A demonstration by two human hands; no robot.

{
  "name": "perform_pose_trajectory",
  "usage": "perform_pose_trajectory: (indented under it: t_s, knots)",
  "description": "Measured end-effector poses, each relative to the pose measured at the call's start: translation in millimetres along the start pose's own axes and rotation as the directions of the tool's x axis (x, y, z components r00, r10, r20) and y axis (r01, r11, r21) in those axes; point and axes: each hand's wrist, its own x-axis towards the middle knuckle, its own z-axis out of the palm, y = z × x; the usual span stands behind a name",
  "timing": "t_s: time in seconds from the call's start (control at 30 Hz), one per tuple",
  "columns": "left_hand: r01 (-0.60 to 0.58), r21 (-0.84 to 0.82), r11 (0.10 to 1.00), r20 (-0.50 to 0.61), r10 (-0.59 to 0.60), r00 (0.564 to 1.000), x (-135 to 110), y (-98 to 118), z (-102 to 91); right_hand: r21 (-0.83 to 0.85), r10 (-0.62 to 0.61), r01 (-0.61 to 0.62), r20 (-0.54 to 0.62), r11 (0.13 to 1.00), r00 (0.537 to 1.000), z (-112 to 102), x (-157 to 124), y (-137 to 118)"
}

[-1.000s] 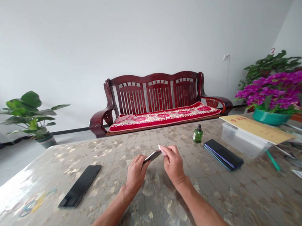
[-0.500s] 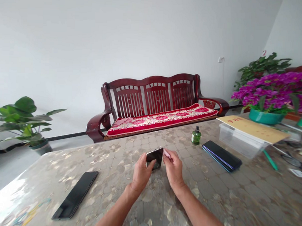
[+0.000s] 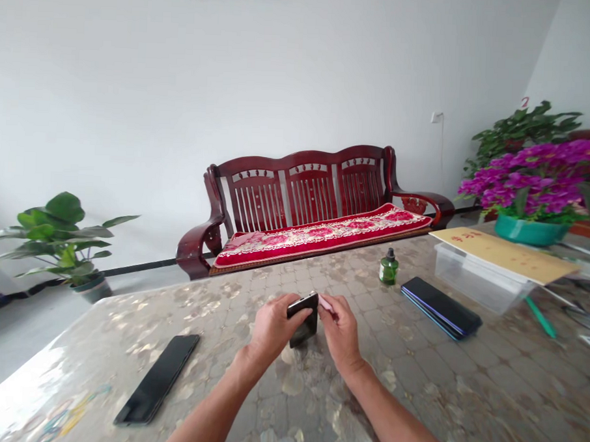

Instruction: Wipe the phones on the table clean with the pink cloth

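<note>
My left hand (image 3: 271,329) grips a dark phone (image 3: 304,319), standing it nearly upright over the patterned table (image 3: 414,395). My right hand (image 3: 341,334) pinches a small pink piece (image 3: 325,304) against the phone's upper right edge. Another black phone (image 3: 157,379) lies flat on the table to the left. A stack of dark phones (image 3: 440,307) rests to the right, near a small green bottle (image 3: 388,267).
A clear plastic box (image 3: 473,281) with a brown envelope (image 3: 506,254) on top sits at the right, beside a teal pot of purple flowers (image 3: 535,192) and a green pen (image 3: 540,316). Coloured rubber bands (image 3: 56,416) lie at the near left. A red wooden bench (image 3: 315,205) stands behind the table.
The phone has turned from a flat, tilted hold to nearly upright in my left hand. Both hands shifted slightly toward me, and the view tilted upward.
</note>
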Motion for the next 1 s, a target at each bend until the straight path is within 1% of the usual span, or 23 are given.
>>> perform_pose_trajectory:
  t_s: [0.1, 0.17, 0.23, 0.33, 0.43, 0.5, 0.67, 0.87, 1.0]
  knots:
    - [-0.011, -0.036, 0.999, -0.002, 0.011, 1.0, -2, -1, 1.6, -0.04, -0.055, 0.056, 0.037, 0.998, 0.998, -9, 5, -5]
    - [-0.013, -0.071, 0.997, -0.014, 0.012, 1.0, -5, -3, 4.9, -0.097, -0.133, 0.138, 0.056, 0.986, 0.99, -18, 10, -13]
    - [-0.009, -0.099, 0.995, -0.025, 0.007, 1.0, -8, -4, 8.2, -0.149, -0.224, 0.235, 0.087, 0.96, 0.971, -28, 17, -26]
    - [0.008, -0.12, 0.993, -0.036, -0.012, 0.999, -12, -5, 11.6, -0.215, -0.316, 0.365, 0.231, 0.906, 0.92, -39, 29, -48]
    - [0.017, -0.148, 0.989, -0.05, -0.025, 0.998, -14, -5, 13.7, -0.306, -0.303, 0.435, 0.393, 0.847, 0.868, -43, 36, -67]
    - [0.011, -0.169, 0.985, -0.056, -0.021, 0.998, -16, -4, 15.0, -0.367, -0.272, 0.457, 0.456, 0.81, 0.847, -43, 38, -74]
    - [0.009, -0.178, 0.984, -0.056, -0.019, 0.998, -19, 0, 17.2, -0.434, -0.246, 0.527, 0.552, 0.731, 0.797, -44, 41, -79]
    - [-0.005, -0.196, 0.981, -0.053, -0.005, 0.999, -18, 4, 16.9, -0.441, -0.304, 0.646, 0.624, 0.623, 0.72, -47, 46, -85]
    - [-0.009, -0.183, 0.983, -0.042, 0.001, 0.999, -17, 5, 15.8, -0.437, -0.284, 0.691, 0.686, 0.575, 0.67, -48, 50, -88]
